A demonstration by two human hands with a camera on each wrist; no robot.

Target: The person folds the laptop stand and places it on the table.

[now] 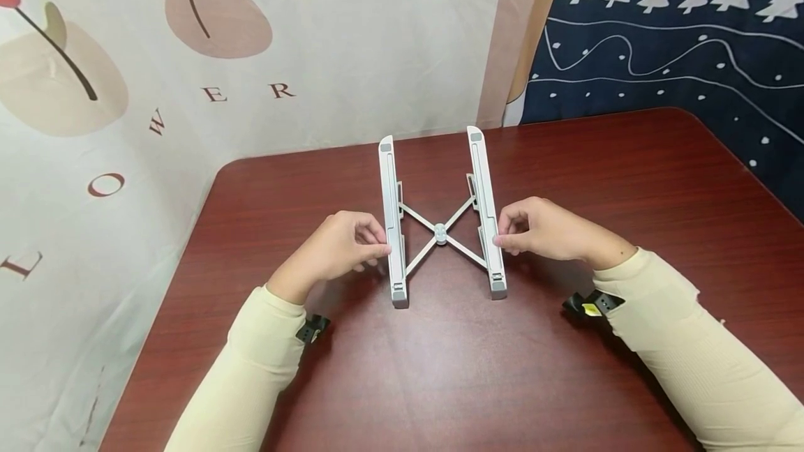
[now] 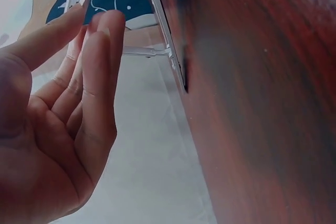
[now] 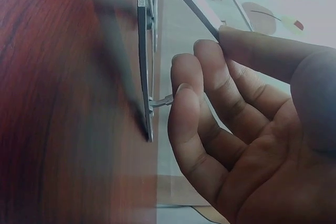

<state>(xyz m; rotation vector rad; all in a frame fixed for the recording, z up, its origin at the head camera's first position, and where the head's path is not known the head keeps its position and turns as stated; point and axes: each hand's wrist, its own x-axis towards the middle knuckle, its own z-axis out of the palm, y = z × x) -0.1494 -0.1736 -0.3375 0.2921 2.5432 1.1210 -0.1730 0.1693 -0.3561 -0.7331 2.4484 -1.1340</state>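
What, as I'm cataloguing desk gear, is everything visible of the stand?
The stand, silvery and apparently metal, has two side rails with grey ends, linked by crossed struts meeting at a hub. It stands opened on the reddish table, its upper bars slanting up. The left hand touches one rail, the right hand the other.

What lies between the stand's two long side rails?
Thin crossed bars, meeting at a gray hub, span the gap between the rails; the head view shows this.

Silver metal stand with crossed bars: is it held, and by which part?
Yes: the silver stand is pinched at its long left rail by the left hand and its right rail by the right hand, below mid-length in the head view.
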